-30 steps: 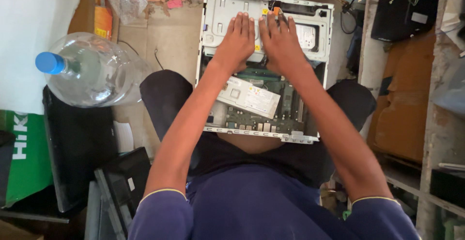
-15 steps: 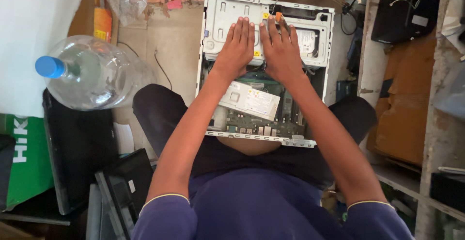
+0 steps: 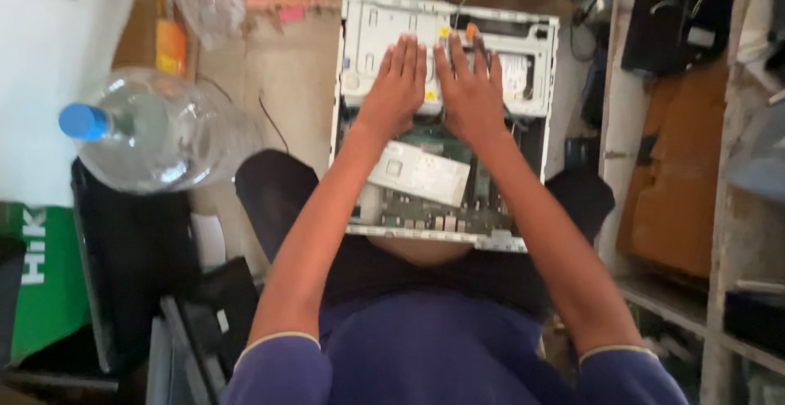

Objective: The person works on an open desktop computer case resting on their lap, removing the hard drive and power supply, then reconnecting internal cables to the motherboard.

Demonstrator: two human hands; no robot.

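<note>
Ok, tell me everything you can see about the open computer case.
The computer case is a pale grey metal box lying flat with its cover off, resting across the person's lap. Inside, a green circuit board sits near the body, with a silvery rectangular part over it. The far half holds a metal drive cage. The left hand and right hand lie flat, side by side, on that cage.

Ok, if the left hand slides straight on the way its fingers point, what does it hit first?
Probably the far wall of the open computer case; the left hand lies flat on the drive cage, fingers pointing there. Depth is unclear.
</note>
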